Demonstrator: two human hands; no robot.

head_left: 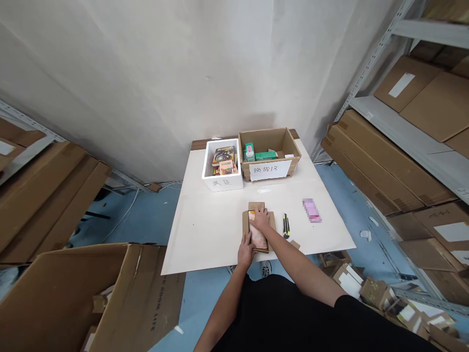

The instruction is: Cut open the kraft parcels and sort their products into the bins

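Observation:
A small open cardboard box [271, 218] lies on the white table [212, 230] near its front edge. A pale printed packet [257, 238] sits inside it. My left hand [245, 252] grips the near left corner of the box. My right hand [261, 218] rests on top of the packet at its far end, fingers curled over it. A yellow and black utility knife [286, 226] lies just right of the box.
A white bin [223, 165] of colourful items and a labelled cardboard box [269, 153] stand at the table's back. A pink item [311, 210] lies to the right. A large open carton [91, 298] stands at the front left. Shelves of cartons [403, 146] flank both sides.

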